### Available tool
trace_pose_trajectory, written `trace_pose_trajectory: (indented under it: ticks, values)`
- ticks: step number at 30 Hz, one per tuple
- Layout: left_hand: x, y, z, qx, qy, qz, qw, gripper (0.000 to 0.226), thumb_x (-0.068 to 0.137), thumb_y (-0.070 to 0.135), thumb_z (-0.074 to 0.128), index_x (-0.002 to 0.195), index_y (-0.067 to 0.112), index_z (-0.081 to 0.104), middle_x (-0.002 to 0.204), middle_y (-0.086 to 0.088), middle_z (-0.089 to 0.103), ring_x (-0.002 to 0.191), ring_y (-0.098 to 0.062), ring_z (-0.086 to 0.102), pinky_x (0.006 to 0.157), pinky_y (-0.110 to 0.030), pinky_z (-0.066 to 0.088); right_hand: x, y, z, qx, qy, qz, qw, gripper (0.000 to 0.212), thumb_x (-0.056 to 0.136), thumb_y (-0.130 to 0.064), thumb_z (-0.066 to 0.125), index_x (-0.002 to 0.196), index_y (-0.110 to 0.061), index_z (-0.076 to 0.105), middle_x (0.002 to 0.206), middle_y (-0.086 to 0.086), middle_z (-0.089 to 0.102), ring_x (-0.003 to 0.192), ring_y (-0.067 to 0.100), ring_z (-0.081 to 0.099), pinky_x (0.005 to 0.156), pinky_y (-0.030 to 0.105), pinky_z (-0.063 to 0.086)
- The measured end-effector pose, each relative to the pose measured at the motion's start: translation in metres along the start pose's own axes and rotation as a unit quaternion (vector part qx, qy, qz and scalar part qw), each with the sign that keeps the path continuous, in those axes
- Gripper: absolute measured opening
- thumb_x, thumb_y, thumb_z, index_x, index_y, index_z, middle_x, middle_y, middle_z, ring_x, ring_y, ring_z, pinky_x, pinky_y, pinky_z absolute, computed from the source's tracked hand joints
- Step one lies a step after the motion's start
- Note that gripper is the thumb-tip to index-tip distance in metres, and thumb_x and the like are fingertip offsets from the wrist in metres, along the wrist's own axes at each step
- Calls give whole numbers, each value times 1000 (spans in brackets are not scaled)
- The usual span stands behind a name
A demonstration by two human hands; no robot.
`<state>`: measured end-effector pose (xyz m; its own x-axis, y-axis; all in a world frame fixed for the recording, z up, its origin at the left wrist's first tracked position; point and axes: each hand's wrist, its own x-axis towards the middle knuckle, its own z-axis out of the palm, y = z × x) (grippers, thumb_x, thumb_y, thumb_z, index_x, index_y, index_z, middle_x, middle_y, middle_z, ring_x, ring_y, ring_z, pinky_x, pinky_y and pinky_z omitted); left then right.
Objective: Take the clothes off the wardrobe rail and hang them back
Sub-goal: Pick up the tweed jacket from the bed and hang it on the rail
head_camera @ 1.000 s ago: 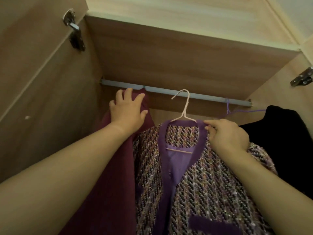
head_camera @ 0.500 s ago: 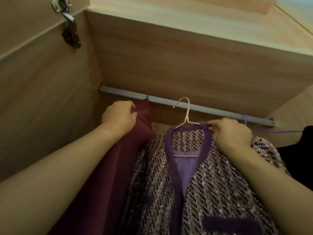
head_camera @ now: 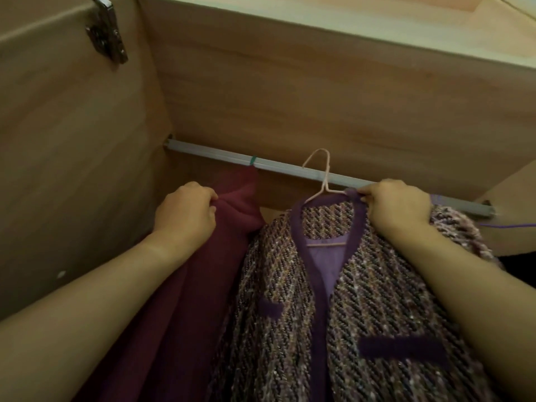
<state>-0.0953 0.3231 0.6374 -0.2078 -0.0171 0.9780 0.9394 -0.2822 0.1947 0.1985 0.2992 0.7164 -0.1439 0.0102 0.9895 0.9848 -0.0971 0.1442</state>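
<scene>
Step in hand: tweed jacket (head_camera: 290, 300) up at rail (head_camera: 208, 152), pink hanger (head_camera: 324, 184) hook raised across it, seating unclear. Right hand (head_camera: 397, 208) pinching jacket collar at hanger shoulder; left hand (head_camera: 185, 217) gripping hung maroon garment (head_camera: 203, 285). Next, probably: steady lift, hook over rail.

The grey rail (head_camera: 208, 150) runs across the wardrobe, just under the wooden board (head_camera: 319, 97). 1 green hook (head_camera: 253, 160) sits on the rail near its left end, and the maroon garment (head_camera: 232, 204) hangs below it. The pink hanger (head_camera: 325, 175) crosses the rail near its middle; whether it rests on the rail is not clear.
</scene>
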Motion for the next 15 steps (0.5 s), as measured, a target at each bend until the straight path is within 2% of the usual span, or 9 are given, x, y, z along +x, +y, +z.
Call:
trace_pose_trajectory:
  ticks: [4,9,15]
  values:
    - [-3,4,-4,-17,22,5,1000,28,90,22,56,116,19,65,117,-7,62,106,-30,58,84,-37,47,1,-5,12,1,-3,22,1000,25,93,-31,49,113,-33,65,107,11,64,94,35,62,64,33,40]
    - [-6,7,-2,-39,14,7,999,29,89,23,56,117,20,65,117,-6,63,107,-29,59,87,-36,47,10,2,5,-11,-7,64,998,21,89,-24,56,105,-26,69,99,13,66,90,35,63,65,32,43]
    - [-11,6,-11,-60,21,11,998,29,90,22,55,117,20,65,118,-6,63,109,-27,58,88,-36,45,-23,-15,36,42,-21,64,997,26,94,-32,48,114,-36,63,111,6,64,98,32,61,72,33,46]
